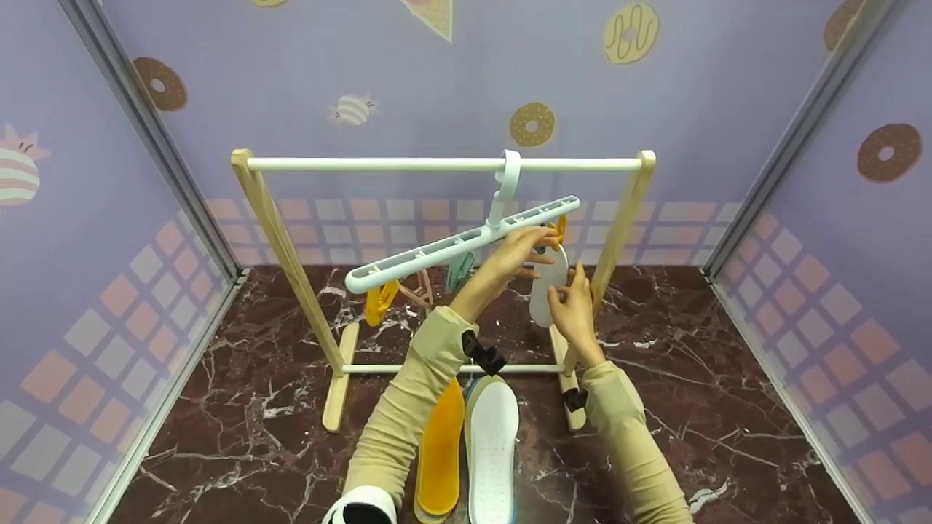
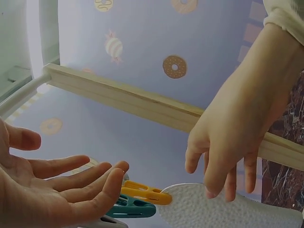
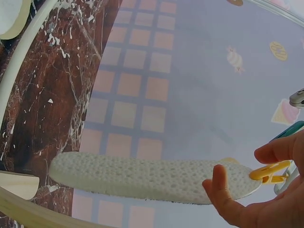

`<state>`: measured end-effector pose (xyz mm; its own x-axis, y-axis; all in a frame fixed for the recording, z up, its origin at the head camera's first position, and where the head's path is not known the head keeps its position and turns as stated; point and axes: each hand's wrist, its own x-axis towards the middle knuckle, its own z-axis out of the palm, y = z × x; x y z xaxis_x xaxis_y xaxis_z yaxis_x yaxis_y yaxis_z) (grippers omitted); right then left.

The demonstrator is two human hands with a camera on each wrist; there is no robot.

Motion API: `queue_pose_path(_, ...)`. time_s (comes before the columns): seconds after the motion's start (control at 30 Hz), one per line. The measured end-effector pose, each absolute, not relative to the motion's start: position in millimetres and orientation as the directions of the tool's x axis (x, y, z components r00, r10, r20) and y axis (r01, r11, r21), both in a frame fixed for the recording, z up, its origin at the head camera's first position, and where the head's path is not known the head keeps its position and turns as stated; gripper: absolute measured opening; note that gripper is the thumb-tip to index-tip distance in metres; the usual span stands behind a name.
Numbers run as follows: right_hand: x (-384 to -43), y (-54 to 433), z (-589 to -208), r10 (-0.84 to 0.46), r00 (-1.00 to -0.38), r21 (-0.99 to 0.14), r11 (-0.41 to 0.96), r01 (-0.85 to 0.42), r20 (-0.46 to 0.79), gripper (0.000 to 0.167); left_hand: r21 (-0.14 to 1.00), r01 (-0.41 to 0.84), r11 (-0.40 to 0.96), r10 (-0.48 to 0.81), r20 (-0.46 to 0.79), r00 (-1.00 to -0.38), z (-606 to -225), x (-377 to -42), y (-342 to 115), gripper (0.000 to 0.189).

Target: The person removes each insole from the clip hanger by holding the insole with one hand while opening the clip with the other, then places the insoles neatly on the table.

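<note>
A white textured insole [image 1: 550,291] hangs upright from a yellow clip [image 3: 270,172] at the right end of a white clip hanger [image 1: 466,240]. My left hand [image 1: 520,251] is beside that clip, its fingers spread and holding nothing; in the left wrist view its fingertips lie near a dark green clip [image 2: 135,208]. At the insole's right side, my right hand [image 1: 574,309] has its fingers loosely bent and apart. In the right wrist view a fingertip overlaps the insole; whether it touches is unclear.
The hanger hooks over the white bar [image 1: 378,164] of a wooden-legged rack [image 1: 291,262]. Another yellow clip [image 1: 380,302], a pink clip [image 1: 416,289] and a pale green clip [image 1: 459,273] hang along it. Orange insoles [image 1: 440,451] and white insoles [image 1: 494,451] lie on the dark marbled surface.
</note>
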<state>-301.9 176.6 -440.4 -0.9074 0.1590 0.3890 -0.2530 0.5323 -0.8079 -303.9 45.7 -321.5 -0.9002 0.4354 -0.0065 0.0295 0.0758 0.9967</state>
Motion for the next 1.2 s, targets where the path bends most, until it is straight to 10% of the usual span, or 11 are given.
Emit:
queue_pose_path(0.43,-298.3,178.7,-445.5,0.134,-0.907,-0.818,0.497,-0.288,0.400,0.058,0.994,-0.030,0.110,0.351,-0.067,-0.934,-332.3,-302.4,60.7,0.043)
queue_pose_path(0.67,-297.8,179.8,-444.7,0.108,-0.894,-0.813,0.474,-0.338,0.435,0.050,0.973,0.144,0.181,0.233,0.100,-0.967,-468.4,-442.2,94.2,0.038)
queue_pose_path(1.03,-299.0,183.0,-449.2,0.083,-0.866,-0.785,0.472,-0.401,0.492,0.042,0.917,0.220,0.334,0.162,0.174,-0.971,-405.5,-365.5,85.0,0.025)
queue_pose_path(1.2,-299.3,184.0,-449.4,0.084,-0.861,-0.779,0.476,-0.408,0.502,0.038,0.912,0.160,0.379,0.113,0.126,-0.986,-442.2,-398.7,96.5,0.035)
